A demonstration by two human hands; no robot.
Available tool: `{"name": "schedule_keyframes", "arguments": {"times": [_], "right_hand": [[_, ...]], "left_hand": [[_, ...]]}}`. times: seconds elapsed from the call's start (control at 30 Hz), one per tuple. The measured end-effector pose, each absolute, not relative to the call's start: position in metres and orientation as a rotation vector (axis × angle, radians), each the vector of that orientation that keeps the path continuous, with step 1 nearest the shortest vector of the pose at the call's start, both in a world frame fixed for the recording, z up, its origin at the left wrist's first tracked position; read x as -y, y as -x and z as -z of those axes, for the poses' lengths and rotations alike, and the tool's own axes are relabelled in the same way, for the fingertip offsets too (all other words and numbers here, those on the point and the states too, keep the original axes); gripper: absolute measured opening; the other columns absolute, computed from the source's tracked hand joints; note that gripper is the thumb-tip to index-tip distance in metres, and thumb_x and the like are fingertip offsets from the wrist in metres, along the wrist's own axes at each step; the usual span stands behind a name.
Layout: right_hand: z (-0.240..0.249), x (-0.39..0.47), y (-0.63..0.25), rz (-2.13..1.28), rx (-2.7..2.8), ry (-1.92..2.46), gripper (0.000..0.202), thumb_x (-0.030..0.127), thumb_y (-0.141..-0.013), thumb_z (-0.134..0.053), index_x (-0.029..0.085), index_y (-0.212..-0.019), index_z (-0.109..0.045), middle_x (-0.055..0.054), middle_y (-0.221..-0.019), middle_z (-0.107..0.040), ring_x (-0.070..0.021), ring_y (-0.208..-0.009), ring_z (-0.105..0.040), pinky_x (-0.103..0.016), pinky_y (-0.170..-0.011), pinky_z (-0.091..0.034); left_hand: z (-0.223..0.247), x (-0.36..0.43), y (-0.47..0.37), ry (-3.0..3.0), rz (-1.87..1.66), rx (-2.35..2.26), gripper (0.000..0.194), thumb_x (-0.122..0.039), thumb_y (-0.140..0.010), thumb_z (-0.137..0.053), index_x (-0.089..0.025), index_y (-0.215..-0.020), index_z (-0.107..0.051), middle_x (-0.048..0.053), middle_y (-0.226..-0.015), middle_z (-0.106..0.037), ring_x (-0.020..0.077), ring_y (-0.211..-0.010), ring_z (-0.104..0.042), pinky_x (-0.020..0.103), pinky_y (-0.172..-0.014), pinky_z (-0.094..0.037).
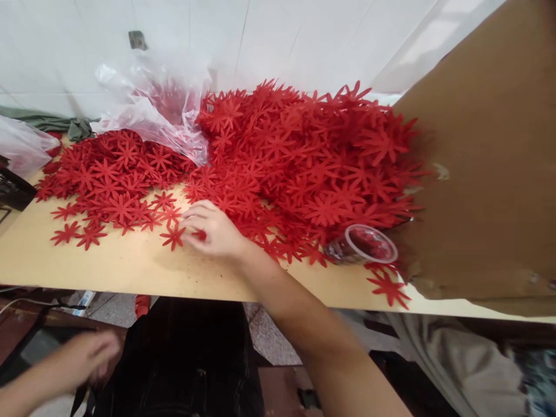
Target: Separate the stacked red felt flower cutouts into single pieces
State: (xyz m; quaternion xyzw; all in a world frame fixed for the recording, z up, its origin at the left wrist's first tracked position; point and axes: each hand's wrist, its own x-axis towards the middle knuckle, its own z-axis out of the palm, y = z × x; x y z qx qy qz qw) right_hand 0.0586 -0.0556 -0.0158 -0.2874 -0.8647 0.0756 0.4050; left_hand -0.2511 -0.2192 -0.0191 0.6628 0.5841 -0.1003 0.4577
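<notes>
My right hand reaches over the table at the front of the red pile. Its thumb and fingers are curled together at the edge of a red flower-shaped cutout with long narrow petals, seemingly pinching a petal. A bit of red also shows inside the curl of the hand. Low on the left, my left hand hangs below the table edge near my lap, its fingers smeared by motion. Whether it holds anything cannot be made out.
A large heap of red flower cutouts and a lower, darker pile cover the back. Clear plastic bags lie between them. A clear plastic cup lies tipped by a cardboard sheet. The tabletop ends just before me.
</notes>
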Motion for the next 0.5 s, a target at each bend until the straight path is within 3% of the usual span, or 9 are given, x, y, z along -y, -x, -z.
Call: {"name": "schedule_keyframes", "arguments": {"times": [0.07, 0.2, 0.33, 0.5], "right_hand": [[0.021, 0.061, -0.046, -0.190, 2.343, 0.745, 0.024, 0.035, -0.076, -0.060, 0.017, -0.089, -0.068, -0.010, -0.096, -0.065, -0.0231, -0.098, -0.052, -0.042, -0.091, -0.044], [0.032, 0.062, -0.040, -0.199, 2.408, 0.805, 0.026, 0.034, -0.079, -0.058, 0.016, -0.095, -0.067, -0.012, -0.100, -0.063, -0.0243, -0.103, -0.048, -0.044, -0.094, -0.042], [0.030, 0.054, -0.055, -0.262, 2.211, 0.789, 0.020, 0.031, -0.079, -0.056, 0.019, -0.092, -0.065, -0.011, -0.100, -0.062, -0.0219, -0.101, -0.052, -0.044, -0.093, -0.044], [-0.007, 0.073, -0.077, -0.580, 1.776, 0.737, 0.014, 0.029, -0.083, -0.051, 0.021, -0.088, -0.060, -0.009, -0.097, -0.058, -0.0174, -0.092, -0.059, -0.037, -0.080, -0.053]], "left_hand": [[-0.004, 0.163, 0.227, -1.776, 0.051, -1.462, 0.035, -0.047, -0.084, -0.041, -0.020, -0.085, -0.063, 0.000, -0.070, -0.062, 0.0140, -0.066, -0.058, 0.028, -0.065, -0.049], [-0.035, 0.046, 0.168, -2.216, -0.658, -1.664, 0.033, -0.040, -0.081, -0.046, -0.020, -0.102, -0.063, 0.004, -0.103, -0.063, 0.0184, -0.094, -0.058, 0.031, -0.087, -0.045], [-0.011, -0.021, 0.128, -2.436, -0.359, -1.829, 0.036, -0.029, -0.076, -0.050, -0.016, -0.106, -0.063, 0.011, -0.105, -0.059, 0.0246, -0.103, -0.054, 0.036, -0.094, -0.041], [0.013, -0.031, 0.118, -2.505, -0.268, -1.888, 0.037, -0.029, -0.080, -0.042, -0.017, -0.109, -0.062, 0.013, -0.104, -0.054, 0.0260, -0.103, -0.052, 0.036, -0.092, -0.042]]}}
